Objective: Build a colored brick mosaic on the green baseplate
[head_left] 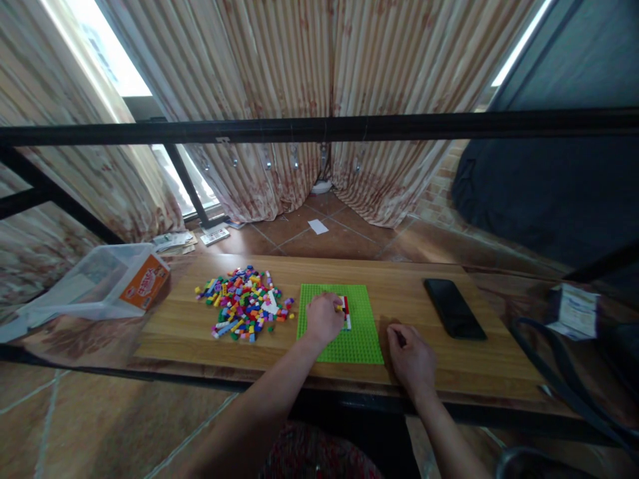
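Observation:
A green studded baseplate (349, 349) lies on the wooden table. Over its upper middle is my left hand (324, 316), fingers closed on a small yellow brick (340, 308). Just right of those fingertips, red and white bricks (347, 313) sit on the plate; the hand covers part of them. My right hand (412, 356) rests on the wood by the plate's right edge, its fingers curled together; whether anything is inside them cannot be made out. A loose pile of small coloured bricks (244, 303) spreads to the left of the plate.
A black phone (454, 308) lies at the table's right (479, 372). Beyond the left edge stands a clear plastic bin (100, 286) with an orange label. A dark metal bar (319, 129) crosses behind the table, before the curtains (279, 66). Straps (554, 372) hang near the right end.

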{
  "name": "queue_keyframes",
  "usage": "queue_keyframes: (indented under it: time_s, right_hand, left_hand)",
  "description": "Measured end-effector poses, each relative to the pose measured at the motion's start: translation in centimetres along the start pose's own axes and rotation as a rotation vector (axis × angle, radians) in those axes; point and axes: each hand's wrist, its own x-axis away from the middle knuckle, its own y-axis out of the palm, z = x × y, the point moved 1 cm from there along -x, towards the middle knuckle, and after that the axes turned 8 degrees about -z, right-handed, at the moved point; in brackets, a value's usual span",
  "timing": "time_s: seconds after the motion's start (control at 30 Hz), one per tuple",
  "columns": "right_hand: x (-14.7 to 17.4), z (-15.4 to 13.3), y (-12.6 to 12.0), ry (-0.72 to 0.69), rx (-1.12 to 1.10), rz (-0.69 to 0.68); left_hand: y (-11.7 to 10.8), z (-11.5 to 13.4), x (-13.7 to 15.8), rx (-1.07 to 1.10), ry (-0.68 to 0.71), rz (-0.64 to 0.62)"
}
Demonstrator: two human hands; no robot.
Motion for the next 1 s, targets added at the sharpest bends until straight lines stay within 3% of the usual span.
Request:
queue_keyframes:
  time_s: [0.27, 0.4, 0.5, 0.63, 0.77, 1.0]
  right_hand:
    - [0.1, 0.2, 0.0, -0.016, 0.024, -0.008]
    - [0.1, 0.4, 0.0, -0.025, 0.047, 0.001]
    - [0.2, 0.5, -0.1, -0.043, 0.072, 0.010]
    - [0.2, 1.0, -0.1, -0.031, 0.093, -0.001]
    - [0.2, 1.4, 0.0, -0.019, 0.113, -0.018]
    - [0.2, 1.8, 0.1, -0.008, 0.126, -0.046]
  left_hand:
    - [-0.4, 0.4, 0.5, 0.086, 0.033, 0.021]
    - [-1.5, -0.6, 2.2, 0.203, 0.081, 0.084]
    - [-2.5, -2.6, 4.7, 0.321, 0.127, 0.163]
    - [-3.6, -6.4, 9.0, 0.299, 0.136, 0.157]
    - [-5.2, -10.3, 12.4, 0.180, 0.008, 0.213]
    - [-8.7, -14.0, 13.9, 0.163, -0.137, 0.391]
